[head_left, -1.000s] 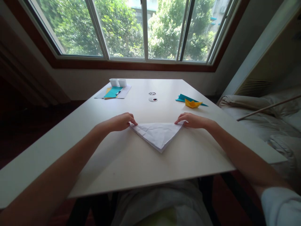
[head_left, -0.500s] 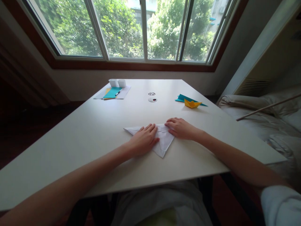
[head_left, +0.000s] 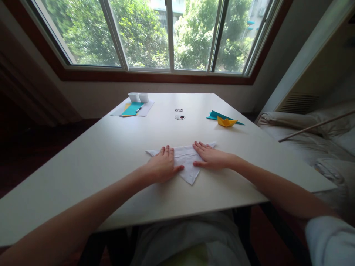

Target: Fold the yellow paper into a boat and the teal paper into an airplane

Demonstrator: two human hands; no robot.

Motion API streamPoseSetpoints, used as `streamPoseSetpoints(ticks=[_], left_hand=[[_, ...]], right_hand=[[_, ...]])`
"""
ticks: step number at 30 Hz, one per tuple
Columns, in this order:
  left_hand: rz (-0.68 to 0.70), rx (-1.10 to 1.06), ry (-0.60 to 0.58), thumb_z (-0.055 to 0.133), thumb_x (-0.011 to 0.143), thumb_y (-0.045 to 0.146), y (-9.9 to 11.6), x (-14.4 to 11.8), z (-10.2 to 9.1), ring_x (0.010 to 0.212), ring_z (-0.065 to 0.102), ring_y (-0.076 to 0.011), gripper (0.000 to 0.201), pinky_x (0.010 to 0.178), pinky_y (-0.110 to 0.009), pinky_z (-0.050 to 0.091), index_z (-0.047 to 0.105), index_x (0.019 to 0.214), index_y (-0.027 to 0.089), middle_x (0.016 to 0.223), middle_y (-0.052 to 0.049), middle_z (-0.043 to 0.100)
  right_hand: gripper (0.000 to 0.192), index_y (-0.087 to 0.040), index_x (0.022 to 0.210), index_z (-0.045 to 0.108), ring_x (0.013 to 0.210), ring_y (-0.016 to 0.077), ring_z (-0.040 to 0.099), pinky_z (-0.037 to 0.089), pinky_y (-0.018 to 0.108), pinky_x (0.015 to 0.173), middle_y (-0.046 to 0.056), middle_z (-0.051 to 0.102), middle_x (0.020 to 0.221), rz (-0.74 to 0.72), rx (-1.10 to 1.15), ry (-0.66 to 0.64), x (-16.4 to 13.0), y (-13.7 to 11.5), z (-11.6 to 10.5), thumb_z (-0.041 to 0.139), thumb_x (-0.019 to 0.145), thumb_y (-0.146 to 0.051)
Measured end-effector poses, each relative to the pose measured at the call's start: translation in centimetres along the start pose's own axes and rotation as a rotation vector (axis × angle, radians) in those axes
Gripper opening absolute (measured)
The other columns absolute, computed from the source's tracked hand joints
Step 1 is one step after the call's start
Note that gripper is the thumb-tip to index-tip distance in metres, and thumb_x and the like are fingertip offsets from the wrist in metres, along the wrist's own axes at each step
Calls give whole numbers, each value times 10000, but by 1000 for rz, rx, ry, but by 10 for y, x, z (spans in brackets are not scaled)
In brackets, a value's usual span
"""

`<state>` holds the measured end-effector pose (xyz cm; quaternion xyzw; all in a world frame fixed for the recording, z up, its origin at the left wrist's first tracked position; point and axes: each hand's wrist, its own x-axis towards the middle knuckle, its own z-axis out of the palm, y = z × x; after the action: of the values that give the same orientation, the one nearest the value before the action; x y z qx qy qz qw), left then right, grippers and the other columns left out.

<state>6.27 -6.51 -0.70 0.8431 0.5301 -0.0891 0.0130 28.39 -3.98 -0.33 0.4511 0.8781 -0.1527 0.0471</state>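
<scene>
Right hand [head_left: 212,157] slid outward since earlier; both grips flat, left hand [head_left: 162,168] pressing white paper [head_left: 186,162].

Far side of the white table [head_left: 116,147], a yellow paper boat [head_left: 226,121] sits on a teal sheet [head_left: 215,115] out to the right. Left of that, two round cable ports [head_left: 180,117] in the tabletop. Back left corner: a teal paper stack [head_left: 132,108] with a pen [head_left: 139,109] lying on it, two small white boxes [head_left: 138,97] just behind. Green trees fill the window [head_left: 166,35]; rumpled bedding [head_left: 313,136] lies off to the right.
</scene>
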Motion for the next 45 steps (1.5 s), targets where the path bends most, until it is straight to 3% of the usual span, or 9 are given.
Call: streamPoseSetpoints(ticks=[5, 12, 18, 23, 26, 31, 36, 41, 45], left_hand=[[-232, 50, -117, 311, 759, 704, -3, -8, -17, 1211, 354, -403, 950, 925, -443, 354, 263, 1350, -39, 1312, -327, 344], [-259, -7, -182, 326, 688, 771, -13, -9, -33, 959, 561, -374, 841, 744, -415, 450, 616, 1060, 75, 1038, -256, 588], [-340, -16, -142, 335, 614, 821, -14, -9, -29, 935, 564, -382, 918, 715, -429, 447, 577, 1116, 91, 985, -252, 610], [-315, 12, -80, 290, 638, 817, -32, 2, -17, 1133, 420, -408, 1016, 797, -485, 410, 356, 1331, 77, 1224, -288, 466], [-207, -49, -63, 222, 695, 788, -56, 15, -9, 1228, 319, -389, 930, 860, -501, 371, 280, 1374, 154, 1377, -220, 318], [-90, -176, 4, 198, 777, 706, -87, 32, 1, 1275, 284, -312, 801, 978, -418, 276, 294, 1364, 168, 1405, -158, 302], [-57, -329, 52, 146, 830, 631, -95, 39, 2, 1252, 332, -282, 742, 994, -383, 262, 302, 1357, 132, 1384, -137, 351], [-32, -568, 194, 197, 844, 599, -97, 44, -1, 1152, 445, -259, 642, 951, -344, 333, 483, 1209, 156, 1289, -112, 476], [-210, -705, 342, 270, 849, 535, -98, 49, 0, 1122, 460, -278, 600, 931, -378, 356, 445, 1209, 88, 1253, -175, 474]], right_hand=[[1046, -72, 1414, 89, 1347, 278, 53, 125, 416, 1093, 166, 58, 1467, 100, -2, -61, -9, 13, -6, 314, 678, -780], [1182, -10, 1394, 149, 1322, 352, 140, 201, 477, 1060, 235, 114, 1441, 253, -94, -79, -15, 22, -10, 345, 578, -842], [1129, -19, 1345, 307, 1275, 387, 264, 255, 525, 1010, 286, 282, 1371, 233, -131, 31, -16, 26, -8, 400, 566, -830], [1015, -88, 1344, 337, 1208, 340, 395, 317, 455, 984, 214, 391, 1339, 56, -129, 82, -12, 38, -15, 503, 594, -753], [880, -165, 1330, 371, 1169, 298, 440, 356, 411, 950, 140, 459, 1306, -114, -119, 155, -8, 45, -21, 549, 637, -676], [538, -218, 1207, 520, 1049, 236, 530, 403, 350, 868, 88, 565, 1183, -281, -67, 192, -8, 42, -26, 519, 769, -530], [326, -194, 1036, 616, 837, 181, 583, 404, 305, 778, 75, 650, 949, -352, -32, 356, -11, 33, -24, 365, 897, -350], [318, -170, 853, 616, 628, 127, 527, 400, 241, 614, 26, 619, 709, -164, 215, 587, -2, 38, -14, 381, 873, -383], [340, -162, 782, 594, 596, 131, 509, 391, 238, 545, 12, 591, 664, 49, 511, 714, 11, 48, -6, 440, 815, -463]])
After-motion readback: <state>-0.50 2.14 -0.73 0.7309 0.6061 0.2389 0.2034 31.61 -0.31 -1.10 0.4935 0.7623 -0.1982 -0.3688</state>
